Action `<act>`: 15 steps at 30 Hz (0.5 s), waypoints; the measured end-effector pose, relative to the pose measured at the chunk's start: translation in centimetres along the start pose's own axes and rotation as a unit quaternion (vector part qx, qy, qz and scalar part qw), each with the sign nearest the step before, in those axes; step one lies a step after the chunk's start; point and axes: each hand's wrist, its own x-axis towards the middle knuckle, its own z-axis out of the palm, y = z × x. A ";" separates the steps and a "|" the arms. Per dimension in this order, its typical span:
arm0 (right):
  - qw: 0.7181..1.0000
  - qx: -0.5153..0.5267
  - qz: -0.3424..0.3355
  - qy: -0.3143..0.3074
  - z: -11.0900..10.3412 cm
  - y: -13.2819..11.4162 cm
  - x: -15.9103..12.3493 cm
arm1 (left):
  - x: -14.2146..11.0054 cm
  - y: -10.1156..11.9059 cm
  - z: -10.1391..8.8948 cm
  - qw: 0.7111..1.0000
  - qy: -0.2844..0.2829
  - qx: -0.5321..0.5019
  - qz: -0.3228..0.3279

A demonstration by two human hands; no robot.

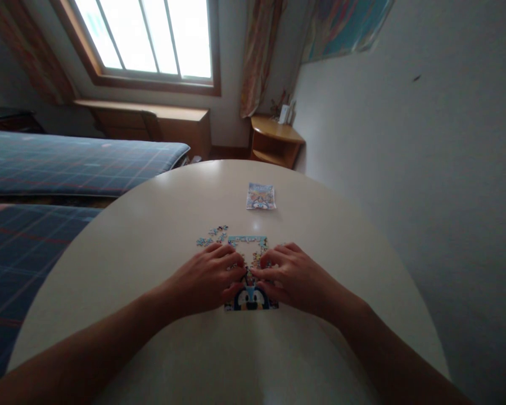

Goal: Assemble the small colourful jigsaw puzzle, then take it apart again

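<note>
A partly assembled jigsaw puzzle lies flat on the round table, with a blue cartoon dog's face along its near edge. Its frame is joined around a bare gap in the upper middle. From the left, my left hand rests over the puzzle, fingers curled and pressed to it. Opposite, my right hand bends its fingers onto the puzzle's right side. The fingertips of both hands nearly meet at the centre, over the pieces there. Any single piece between them is too small to make out. Several loose puzzle pieces lie beyond my left hand.
A small printed packet lies farther back on the cream round table. To the left are plaid-covered beds. A wooden desk stands under the window, a corner shelf beside the white wall on the right.
</note>
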 end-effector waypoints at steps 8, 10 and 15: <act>0.998 0.057 0.019 0.017 0.2 0.8 -0.1 | -0.3 -1.2 -0.1 0.999 0.006 -0.038 -0.010; 0.996 0.069 0.036 0.040 0.3 1.7 -0.3 | -0.7 -2.4 -0.2 0.998 0.027 -0.039 -0.035; 0.993 0.075 0.056 0.075 0.6 4.1 -0.9 | -1.6 -5.9 -0.3 0.979 0.089 0.000 -0.183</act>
